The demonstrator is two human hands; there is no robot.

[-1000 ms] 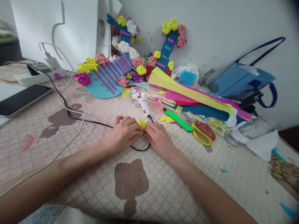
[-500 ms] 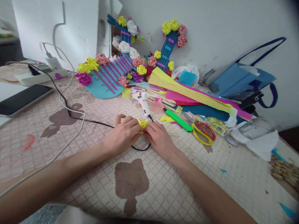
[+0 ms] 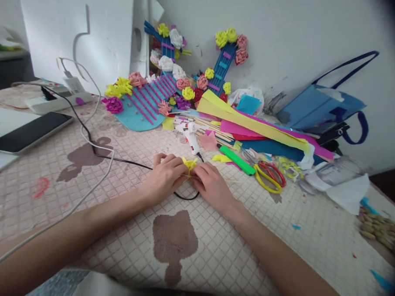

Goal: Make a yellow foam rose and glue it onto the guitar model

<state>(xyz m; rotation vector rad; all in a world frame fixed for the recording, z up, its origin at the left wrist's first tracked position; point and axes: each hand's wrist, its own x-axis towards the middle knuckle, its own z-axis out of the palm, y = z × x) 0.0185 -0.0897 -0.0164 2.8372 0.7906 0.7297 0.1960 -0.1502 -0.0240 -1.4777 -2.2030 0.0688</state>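
Note:
Between my two hands, near the middle of the table, is a small yellow paper flower (image 3: pixel 189 164) with its petals pointing up. My left hand (image 3: pixel 167 173) closes its fingertips on the flower's left side. From the other side my right hand (image 3: pixel 209 181) pinches its base, where a thin stick seems to poke out to the right. The fingertips of both hands are partly hidden. Just beyond them lies a white glue gun (image 3: pixel 191 137), its black cord (image 3: pixel 188 198) looping under my hands.
Right of my hands lie a green cutter (image 3: pixel 237 159) and yellow-and-red scissors (image 3: pixel 267 180). Behind are crepe paper strips (image 3: pixel 255 123), wooden sticks (image 3: pixel 213 129) and a flower-covered guitar shape (image 3: pixel 140 111). A phone (image 3: pixel 29 131) and a power strip (image 3: pixel 48 102) sit left; a white cable crosses my left forearm.
The yellow flower's petals show a little more openly between my fingers. Both hands keep their hold in nearly the same place; the whole view has shifted slightly.

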